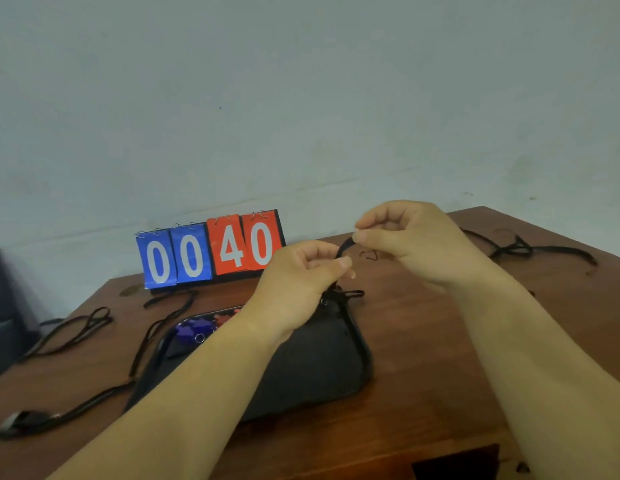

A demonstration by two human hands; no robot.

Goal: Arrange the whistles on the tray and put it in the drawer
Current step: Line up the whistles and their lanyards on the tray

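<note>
Both hands up over the bench (422, 341), working one black lanyard (344, 247). Left hand (301, 271): fingers (343, 262) curled, thumb and forefinger pinching the lower end of the strap. Right hand (415, 244): higher and further back, its fingers (362, 235) pinching the upper end of the same strap. A short taut run of strap spans the gap between the two pinches. Below the left hand the lanyard drops to a knot and a small metal ring (324, 301), hanging just over the far right corner of the tray (362, 344). Can't tell if a whistle is on that ring, the hand covers it. The tray is black with rounded corners and sits flat on the bench mid-frame, under both forearms. At its far left end are blue whistles (190, 330), with red whistles (227, 318) just beside them, well apart from both hands; motion blur, so no count. Loose black cords (76, 327) trail over the left of the bench, and another tangle (516, 251) lies far right behind the right hand. Flip scoreboard (211, 251) stands at the back edge against the wall, blue 00 and red 40.
</note>
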